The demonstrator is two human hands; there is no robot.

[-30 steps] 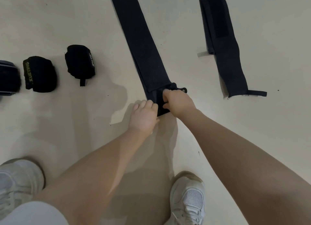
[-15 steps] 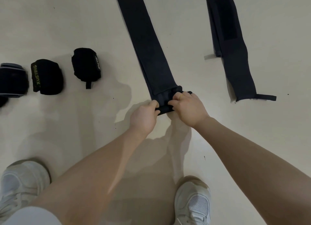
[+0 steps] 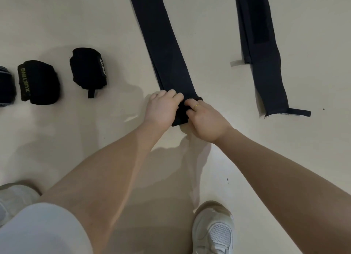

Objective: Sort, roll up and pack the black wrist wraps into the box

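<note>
Where the long wrap [image 3: 163, 41] ends on the floor [image 3: 209, 26], your left hand [image 3: 161, 109] and right hand [image 3: 207, 121] sit side by side, both pinching its rolled end — fingers curled over it. Another wrap [image 3: 266, 67] lies flat to the right; three rolls (one [image 3: 88, 69], another [image 3: 38, 82], a third [image 3: 5, 86] cropped) sit left — apart.

Matt black woven cloth wrap [image 3: 165, 45]; 3 fuzzy rolled wraps [image 3: 88, 69]; smooth, faintly glossy cream floor [image 3: 209, 35]; white mesh shoe [image 3: 214, 233].
</note>
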